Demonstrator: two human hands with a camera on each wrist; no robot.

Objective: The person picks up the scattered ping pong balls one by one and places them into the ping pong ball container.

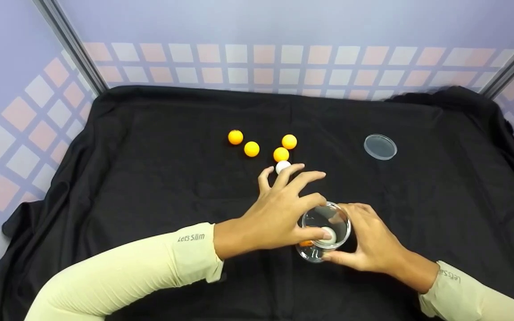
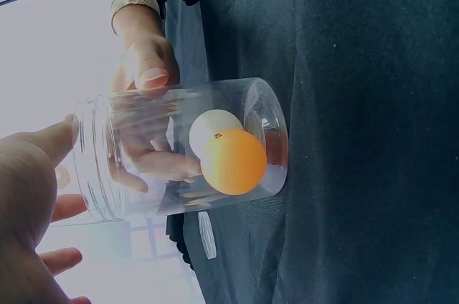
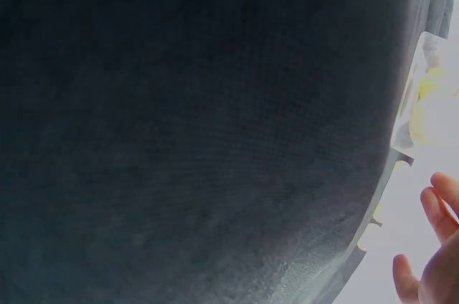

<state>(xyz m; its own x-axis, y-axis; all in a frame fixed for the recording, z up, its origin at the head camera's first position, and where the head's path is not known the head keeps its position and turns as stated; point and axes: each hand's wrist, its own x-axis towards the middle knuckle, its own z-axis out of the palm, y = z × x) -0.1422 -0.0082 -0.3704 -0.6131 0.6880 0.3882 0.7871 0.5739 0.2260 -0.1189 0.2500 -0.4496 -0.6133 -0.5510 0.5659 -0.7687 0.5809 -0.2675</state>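
Your left hand (image 1: pixel 277 216) splays, unclenched, over the clear jar (image 2: pixel 154 193) your right hand (image 1: pixel 370 243) grips; a white ball (image 2: pixel 211 128) and orange ball (image 2: pixel 235 163) lie inside.

A creased black fabric cloth (image 1: pixel 159 178) is lying spread out. Lavender panels (image 1: pixel 283 22) with pink and white squares are standing behind and beside the cloth; grey metal posts (image 1: pixel 69 40) are rising at its far corners.

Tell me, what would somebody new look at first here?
Probably the four bright orange balls on the black cloth, with a white ball beyond the left hand. Next, maybe the clear jar held in the right hand, with one orange ball and another white one inside.
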